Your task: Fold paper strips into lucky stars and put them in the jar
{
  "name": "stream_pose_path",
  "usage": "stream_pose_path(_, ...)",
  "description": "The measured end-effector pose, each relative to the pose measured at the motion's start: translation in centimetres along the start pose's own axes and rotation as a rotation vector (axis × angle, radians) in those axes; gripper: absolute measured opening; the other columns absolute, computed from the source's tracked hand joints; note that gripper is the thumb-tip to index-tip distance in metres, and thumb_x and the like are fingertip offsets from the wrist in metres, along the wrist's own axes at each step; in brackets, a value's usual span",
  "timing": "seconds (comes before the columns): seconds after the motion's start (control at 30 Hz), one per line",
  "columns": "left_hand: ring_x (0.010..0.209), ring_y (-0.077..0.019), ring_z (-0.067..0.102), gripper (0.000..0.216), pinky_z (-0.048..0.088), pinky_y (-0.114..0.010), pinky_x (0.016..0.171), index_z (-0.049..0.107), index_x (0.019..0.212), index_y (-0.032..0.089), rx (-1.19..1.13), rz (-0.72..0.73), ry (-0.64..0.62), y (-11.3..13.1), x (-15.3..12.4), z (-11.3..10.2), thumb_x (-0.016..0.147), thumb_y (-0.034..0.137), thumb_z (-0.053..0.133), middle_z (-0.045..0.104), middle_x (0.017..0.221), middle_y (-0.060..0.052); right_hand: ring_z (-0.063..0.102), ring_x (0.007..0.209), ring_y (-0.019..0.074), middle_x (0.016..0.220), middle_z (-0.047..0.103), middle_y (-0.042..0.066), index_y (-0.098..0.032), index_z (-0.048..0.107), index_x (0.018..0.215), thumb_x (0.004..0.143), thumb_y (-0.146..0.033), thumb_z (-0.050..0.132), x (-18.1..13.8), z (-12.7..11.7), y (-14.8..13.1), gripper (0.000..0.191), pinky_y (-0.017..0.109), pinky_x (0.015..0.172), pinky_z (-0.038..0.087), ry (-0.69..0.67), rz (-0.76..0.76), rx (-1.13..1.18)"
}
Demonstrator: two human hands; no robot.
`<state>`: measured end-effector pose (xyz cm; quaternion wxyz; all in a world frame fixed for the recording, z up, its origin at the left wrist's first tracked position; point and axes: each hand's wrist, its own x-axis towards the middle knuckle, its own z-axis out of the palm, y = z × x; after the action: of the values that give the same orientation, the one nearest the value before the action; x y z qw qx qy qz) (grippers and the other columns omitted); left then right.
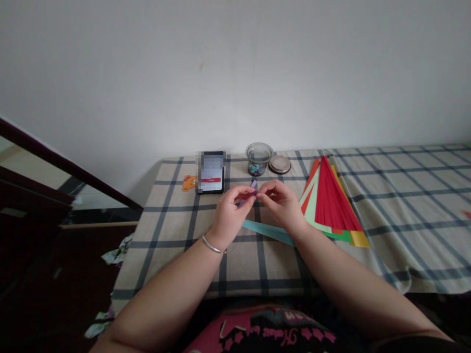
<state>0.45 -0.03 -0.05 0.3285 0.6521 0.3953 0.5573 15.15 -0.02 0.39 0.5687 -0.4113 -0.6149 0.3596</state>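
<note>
The left hand (231, 210) and right hand (282, 202) meet above the worktop (165, 228), their fingers pinching 1 purple strip (253, 184) between them; 1 blue strip (267, 232) lies beneath, with the jar (258, 159) beyond.

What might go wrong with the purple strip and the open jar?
The purple strip could crease or tear, since the left hand and right hand pinch it tightly together. The open jar stands just beyond them, so a bump might spill its small pieces. The blue strip runs to the right forearm, which might drag it.
</note>
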Motion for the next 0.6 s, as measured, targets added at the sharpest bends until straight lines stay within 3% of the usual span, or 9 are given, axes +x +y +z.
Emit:
stream_pose_path(0.1, 0.081, -0.0142, 0.068, 0.010, 0.057, -0.028, 0.077, 0.065, 0.090, 0.017, 0.050, 0.042, 0.002, 0.11, 0.03, -0.10, 0.080, 0.016, 0.064, 0.071, 0.090, -0.005, 0.054, 0.071, 0.0128, 0.080, 0.059, 0.001, -0.021, 0.060, 0.076, 0.080, -0.030, 0.067, -0.09, -0.09, -0.08, 0.012, 0.026, 0.062, 0.044, -0.002, -0.059, -0.080)
stream_pose_path(0.3, 0.080, -0.0136, 0.068, 0.010, 0.057, -0.027, 0.077, 0.065, 0.091, 0.017, 0.099, 0.098, -0.007, 0.36, 0.04, -0.22, 0.081, 0.015, 0.064, 0.071, 0.090, -0.005, 0.051, 0.062, 0.0108, 0.070, 0.058, -0.002, -0.020, 0.059, 0.076, 0.078, -0.039, 0.069, 0.04, 0.23, 0.11, 0.022, 0.025, 0.059, 0.041, -0.015, 0.087, 0.090)
stream_pose_path(0.6, 0.081, -0.0125, 0.067, 0.013, 0.057, -0.025, 0.076, 0.063, 0.093, 0.017, 0.069, 0.115, 0.018, 0.24, -0.01, -0.11, 0.081, 0.015, 0.064, 0.070, 0.091, -0.005, 0.050, 0.061, 0.0102, 0.068, 0.057, -0.003, -0.020, 0.060, 0.075, 0.074, -0.040, 0.072, 0.08, 0.29, -0.04, 0.024, 0.025, 0.060, 0.040, -0.013, 0.143, 0.182)
